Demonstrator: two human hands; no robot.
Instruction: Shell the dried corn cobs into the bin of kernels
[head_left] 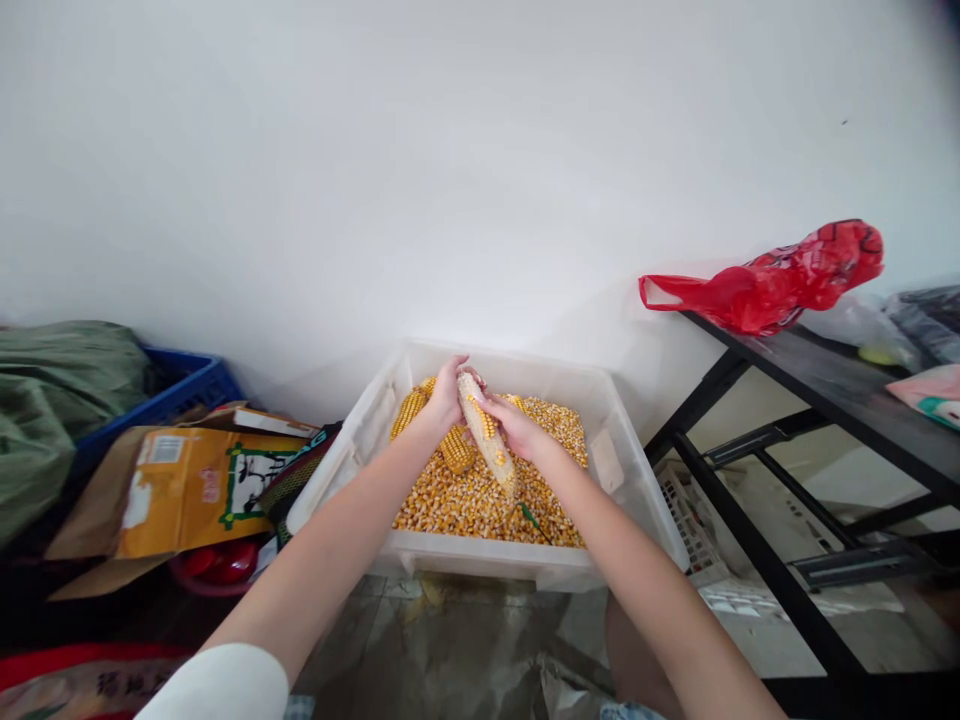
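Note:
My left hand (448, 392) is closed around the upper end of a corn cob (496, 458), which is mostly stripped and pale. A few yellow kernels still sit along its side. My right hand (516, 428) grips the same cob from the right, thumb against the kernels. Below both hands, a translucent plastic bin (480, 545) holds a thick layer of loose corn kernels (442, 508). Unshelled yellow ears (459, 450) lie at the bin's left side, partly hidden by my left hand and forearm. A small green object (529, 516) rests on the kernels near the cob's lower tip.
A white wall (480, 180) rises behind the bin. On the right stands a black metal-framed table (847, 375) with a red plastic bag (795, 280) on it. At left are an opened yellow carton (187, 490) and a blue crate (187, 385) under green cloth.

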